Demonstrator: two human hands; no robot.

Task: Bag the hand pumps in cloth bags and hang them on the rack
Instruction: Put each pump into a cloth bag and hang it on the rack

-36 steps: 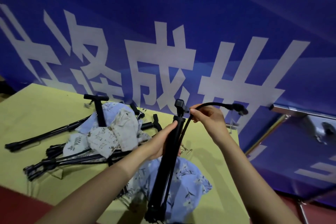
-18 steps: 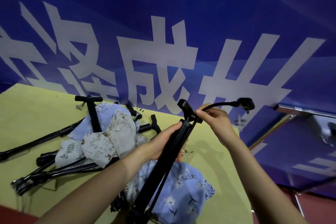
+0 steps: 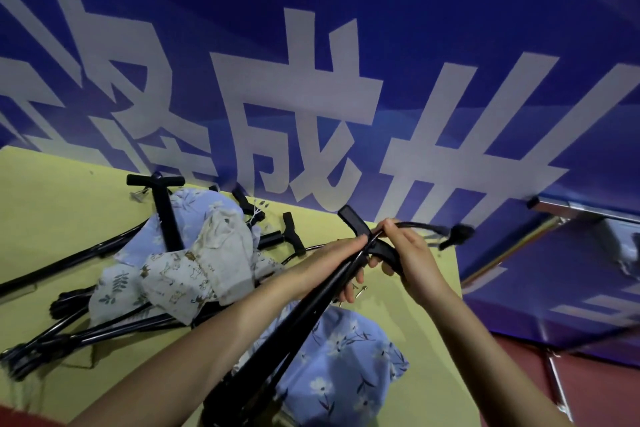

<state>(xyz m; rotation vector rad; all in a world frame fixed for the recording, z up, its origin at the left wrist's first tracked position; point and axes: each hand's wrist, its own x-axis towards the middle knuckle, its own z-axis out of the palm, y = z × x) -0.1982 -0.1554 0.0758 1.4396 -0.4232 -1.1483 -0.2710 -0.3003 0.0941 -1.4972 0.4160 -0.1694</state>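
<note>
A black hand pump (image 3: pixel 277 347) is held tilted over the yellow table (image 3: pixel 52 218), its T-handle (image 3: pixel 363 236) uppermost and its lower end cut off at the bottom edge of the view. The pump's barrel is gripped just below the handle by the left hand (image 3: pixel 341 262), whose fingers are curled round it from the left. The pump's black hose (image 3: pixel 419 226) is pinched by the right hand (image 3: pixel 410 260) where it meets the handle, the thumb and forefinger closed on it and the other fingers curled beneath; the hose arches away to the right of that hand and ends in a blurred nozzle head (image 3: pixel 457 234). Under both forearms a blue floral cloth bag (image 3: pixel 346 364) is spread on the table, with the pump's lower part over it, though whether the pump's foot is inside it cannot be told. To the left of the left hand a heap of cloth bags (image 3: pixel 194 267), some cream and some blue, lies over several more black pumps (image 3: pixel 104 326), 1 of which has its T-handle (image 3: pixel 156 180) standing clear at the far side. A small metal pin or clip (image 3: pixel 360 289) is seen just below the left fingers, too small to identify. Behind the hands a blue banner with large white characters (image 3: pixel 311 114) fills the background. To the right of the right hand a metal rack bar (image 3: pixel 588 210) is seen, blurred and cut off at the frame edge.
</note>
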